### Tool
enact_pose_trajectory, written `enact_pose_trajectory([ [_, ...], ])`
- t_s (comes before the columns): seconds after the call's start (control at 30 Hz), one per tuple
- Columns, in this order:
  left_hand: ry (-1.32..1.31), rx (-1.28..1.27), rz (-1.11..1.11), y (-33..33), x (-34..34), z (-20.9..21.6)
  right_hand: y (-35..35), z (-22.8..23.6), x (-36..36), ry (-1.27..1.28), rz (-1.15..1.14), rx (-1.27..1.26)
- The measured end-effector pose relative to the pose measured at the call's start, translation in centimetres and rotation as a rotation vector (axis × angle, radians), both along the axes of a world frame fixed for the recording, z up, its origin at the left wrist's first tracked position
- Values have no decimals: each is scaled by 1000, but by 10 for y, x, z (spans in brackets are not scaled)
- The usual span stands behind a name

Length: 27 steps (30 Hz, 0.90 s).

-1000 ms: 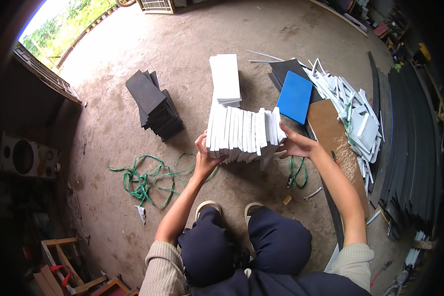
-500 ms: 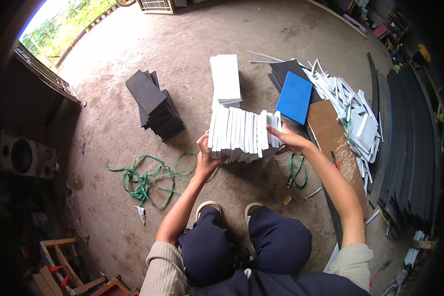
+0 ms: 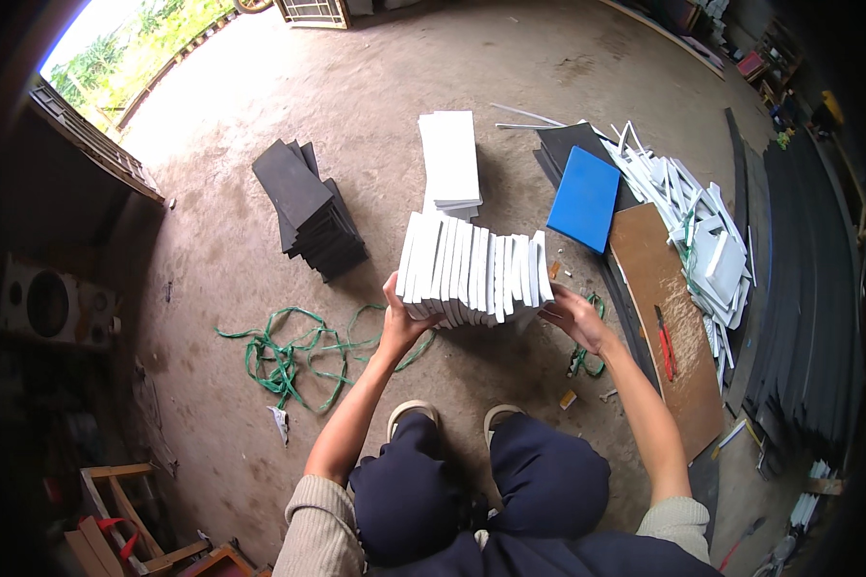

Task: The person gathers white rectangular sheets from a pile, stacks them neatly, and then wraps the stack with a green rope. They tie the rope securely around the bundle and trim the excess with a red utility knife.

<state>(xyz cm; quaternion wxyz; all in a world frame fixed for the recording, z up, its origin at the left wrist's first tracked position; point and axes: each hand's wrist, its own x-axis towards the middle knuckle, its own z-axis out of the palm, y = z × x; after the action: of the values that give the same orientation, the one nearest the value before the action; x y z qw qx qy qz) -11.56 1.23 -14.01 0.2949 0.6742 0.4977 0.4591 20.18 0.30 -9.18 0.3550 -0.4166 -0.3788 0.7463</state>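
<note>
A row of white foam-like boards [image 3: 470,269], standing on edge and pressed side by side, is held between my two hands. My left hand [image 3: 404,319] grips its left end from below, the fingers partly hidden under the boards. At the opposite end my right hand [image 3: 574,319] presses against the lower right side, its fingertips partly hidden. Just beyond is a stack of white boards [image 3: 450,159], lying flat. Green twine [image 3: 279,361] lies tangled on the floor left of my left hand, and a smaller green loop [image 3: 592,351] is beside my right wrist.
To the left stands a black board stack [image 3: 308,212]. At right are a blue panel [image 3: 585,200], white offcuts [image 3: 707,231], and a brown board [image 3: 688,404] bearing a red-handled tool [image 3: 666,348]. Long dark strips [image 3: 803,279] line the right side. A speaker [image 3: 53,303] sits at far left.
My right hand has slid down the right end of the white row, and its forearm has moved inward, uncovering the red-handled tool. The row's right end has dipped slightly. My left hand keeps its hold.
</note>
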Motion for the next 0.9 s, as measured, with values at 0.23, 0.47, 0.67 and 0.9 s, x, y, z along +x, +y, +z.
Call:
enact_pose_trajectory([
  [0.23, -29, -116, 5, 4, -5, -32, -4, -49, -48, -851, -27, 357],
  [0.47, 277, -314, 41, 36, 14, 91, 20, 35, -32, -1053, -146, 600],
  [0.67, 277, -551, -16, 54, 14, 29, 40, -19, -29, -1189, -23, 461],
  [0.9, 374, -688, 59, 58, 22, -20, 47, -84, -48, -1139, -71, 267],
])
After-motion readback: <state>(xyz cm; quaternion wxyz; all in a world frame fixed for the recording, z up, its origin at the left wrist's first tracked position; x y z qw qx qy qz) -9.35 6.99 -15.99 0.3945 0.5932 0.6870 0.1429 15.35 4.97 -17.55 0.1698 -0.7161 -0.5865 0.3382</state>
